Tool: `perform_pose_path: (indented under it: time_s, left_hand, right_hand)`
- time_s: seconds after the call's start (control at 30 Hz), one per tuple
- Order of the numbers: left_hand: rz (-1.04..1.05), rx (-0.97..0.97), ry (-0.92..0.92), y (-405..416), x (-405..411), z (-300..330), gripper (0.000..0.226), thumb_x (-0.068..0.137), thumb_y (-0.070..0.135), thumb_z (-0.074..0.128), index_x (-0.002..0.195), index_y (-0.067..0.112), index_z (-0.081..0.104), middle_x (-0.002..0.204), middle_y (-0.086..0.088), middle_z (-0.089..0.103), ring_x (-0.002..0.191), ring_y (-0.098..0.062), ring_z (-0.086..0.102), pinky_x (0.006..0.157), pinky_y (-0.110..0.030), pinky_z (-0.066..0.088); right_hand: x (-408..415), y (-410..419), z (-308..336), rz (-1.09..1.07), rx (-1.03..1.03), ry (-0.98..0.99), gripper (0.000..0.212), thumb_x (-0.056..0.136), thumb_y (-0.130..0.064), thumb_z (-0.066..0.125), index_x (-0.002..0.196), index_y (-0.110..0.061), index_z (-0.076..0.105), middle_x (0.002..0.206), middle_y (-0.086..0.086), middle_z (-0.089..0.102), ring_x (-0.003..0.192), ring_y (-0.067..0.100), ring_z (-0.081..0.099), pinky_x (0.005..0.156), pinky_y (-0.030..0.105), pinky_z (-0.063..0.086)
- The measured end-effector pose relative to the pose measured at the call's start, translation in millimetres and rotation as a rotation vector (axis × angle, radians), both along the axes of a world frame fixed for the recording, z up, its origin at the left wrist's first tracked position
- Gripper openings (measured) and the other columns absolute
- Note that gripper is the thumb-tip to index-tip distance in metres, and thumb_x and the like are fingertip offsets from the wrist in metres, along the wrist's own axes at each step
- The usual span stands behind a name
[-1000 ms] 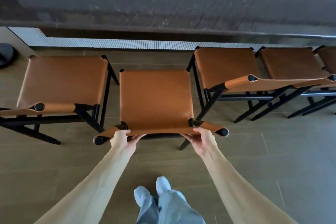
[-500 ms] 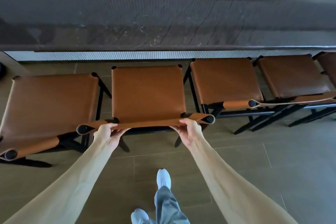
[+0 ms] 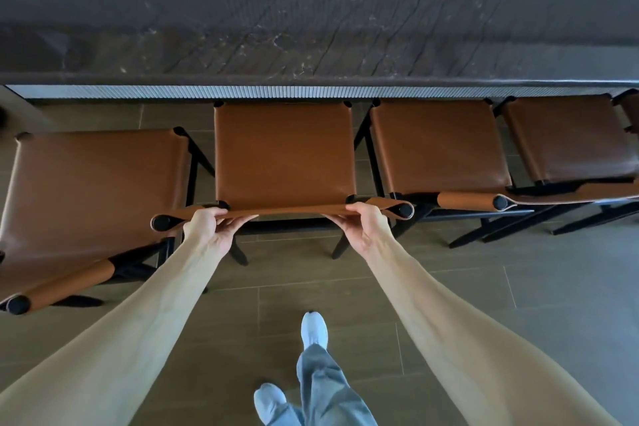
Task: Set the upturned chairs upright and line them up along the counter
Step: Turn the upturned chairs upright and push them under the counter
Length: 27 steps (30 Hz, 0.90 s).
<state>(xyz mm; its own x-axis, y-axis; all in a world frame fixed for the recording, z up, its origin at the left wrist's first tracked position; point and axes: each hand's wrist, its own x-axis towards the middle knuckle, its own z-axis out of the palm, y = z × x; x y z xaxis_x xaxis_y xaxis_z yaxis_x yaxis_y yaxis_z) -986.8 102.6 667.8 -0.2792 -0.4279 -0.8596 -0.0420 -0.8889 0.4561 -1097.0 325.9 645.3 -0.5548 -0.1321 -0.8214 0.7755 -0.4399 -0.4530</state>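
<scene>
Seen from the head view, both the left hand (image 3: 211, 231) and right hand (image 3: 363, 225) curl their fingers round the middle chair's backrest (image 3: 283, 210), whose long axis runs parallel to the counter (image 3: 311, 28); its seat front sits just beside the counter base.

Brown floor tiles (image 3: 432, 287) with thin pale joints run under everything. Two pale blue shoes (image 3: 313, 328) stand on them, with grey trouser legs (image 3: 328, 391) above. A ribbed pale panel (image 3: 242, 92) lines the far side.
</scene>
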Motion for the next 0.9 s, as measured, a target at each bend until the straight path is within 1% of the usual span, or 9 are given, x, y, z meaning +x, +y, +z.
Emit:
perform_pose_path:
  time_s: [0.1, 0.17, 0.27, 0.37, 0.43, 0.53, 0.63, 0.73, 0.9]
  left_hand:
    - [-0.005, 0.003, 0.018, -3.8, -7.4, -2.3, 0.019, 0.095, -0.019, 0.037, 0.099, -0.004, 0.047, 0.114, -0.035, 0.053, 0.107, -0.057, 0.058, 0.089, -0.071, 0.050]
    - [-0.015, -0.015, 0.017, -4.1, -10.9, -6.1, 0.018, 0.094, -0.019, 0.038, 0.101, -0.003, 0.045, 0.109, -0.035, 0.055, 0.103, -0.055, 0.061, 0.086, -0.070, 0.052]
    - [-0.041, -0.038, 0.001, -1.7, -9.1, -9.2, 0.028, 0.094, -0.017, 0.040, 0.117, -0.001, 0.042, 0.108, -0.033, 0.056, 0.095, -0.051, 0.066, 0.082, -0.067, 0.055]
    - [-0.070, -0.061, -0.039, 2.5, -5.6, -1.2, 0.014, 0.095, -0.012, 0.045, 0.101, -0.001, 0.051, 0.109, -0.032, 0.060, 0.090, -0.047, 0.069, 0.081, -0.062, 0.058]
    - [-0.103, -0.070, -0.074, 6.5, -5.0, 3.4, 0.009, 0.098, -0.005, 0.048, 0.105, -0.002, 0.053, 0.117, -0.033, 0.059, 0.092, -0.048, 0.069, 0.083, -0.059, 0.059]
    - [-0.307, -0.059, -0.133, 16.9, 0.5, 15.8, 0.030, 0.102, 0.011, 0.049, 0.127, -0.007, 0.052, 0.120, -0.032, 0.061, 0.100, -0.049, 0.068, 0.087, -0.059, 0.057]
    - [-0.656, -0.185, -0.193, 26.6, 9.4, 43.2, 0.036, 0.101, 0.022, 0.050, 0.114, -0.008, 0.065, 0.104, -0.025, 0.073, 0.093, -0.041, 0.072, 0.077, -0.050, 0.061]
    - [-0.749, -0.358, -0.135, 22.2, 21.5, 71.6, 0.031, 0.100, 0.024, 0.053, 0.108, 0.000, 0.072, 0.095, -0.017, 0.077, 0.089, -0.032, 0.075, 0.074, -0.042, 0.063]
    - [-0.617, -0.680, 0.106, -1.8, 63.7, 131.7, 0.026, 0.101, 0.029, 0.057, 0.117, 0.013, 0.069, 0.114, -0.009, 0.074, 0.105, -0.023, 0.070, 0.097, -0.042, 0.056]
  right_hand:
    - [-9.7, -2.9, -1.6, 0.000, -0.030, 0.020, 0.047, 0.090, 0.022, 0.037, 0.136, 0.014, 0.043, 0.131, 0.038, 0.056, 0.115, 0.053, 0.061, 0.087, 0.064, 0.055]
    - [-14.2, -2.2, -4.8, -0.025, -0.040, 0.024, 0.048, 0.090, 0.021, 0.037, 0.137, 0.011, 0.044, 0.131, 0.036, 0.058, 0.114, 0.052, 0.063, 0.088, 0.066, 0.054]
    - [-13.9, -2.9, -8.3, -0.008, -0.053, 0.023, 0.046, 0.090, 0.020, 0.038, 0.133, 0.005, 0.047, 0.134, 0.035, 0.057, 0.117, 0.051, 0.062, 0.087, 0.066, 0.055]
    - [-13.7, -1.8, -7.0, 0.007, -0.052, 0.011, 0.038, 0.091, 0.017, 0.041, 0.123, 0.000, 0.050, 0.136, 0.034, 0.056, 0.116, 0.049, 0.064, 0.085, 0.064, 0.057]
    - [-13.5, -1.2, -1.4, 0.027, -0.038, -0.011, 0.032, 0.094, 0.009, 0.051, 0.126, 0.003, 0.052, 0.137, 0.031, 0.056, 0.112, 0.045, 0.066, 0.088, 0.063, 0.056]
    - [-5.1, -7.4, 12.3, 0.135, -0.008, -0.062, 0.044, 0.097, -0.013, 0.066, 0.135, -0.001, 0.050, 0.135, 0.031, 0.055, 0.114, 0.045, 0.064, 0.090, 0.063, 0.055]
    - [15.9, -24.5, 36.7, 0.353, 0.009, -0.059, 0.055, 0.099, -0.031, 0.063, 0.140, 0.000, 0.043, 0.126, 0.033, 0.060, 0.111, 0.047, 0.065, 0.093, 0.058, 0.056]
    - [43.1, -42.4, 67.9, 0.582, 0.095, 0.060, 0.051, 0.102, -0.032, 0.056, 0.129, 0.011, 0.055, 0.112, 0.030, 0.071, 0.104, 0.042, 0.071, 0.089, 0.049, 0.059]
    - [86.6, -61.5, 132.4, 0.559, 0.199, 0.493, 0.038, 0.104, -0.037, 0.051, 0.116, -0.006, 0.070, 0.113, 0.013, 0.076, 0.102, 0.025, 0.074, 0.098, 0.041, 0.056]
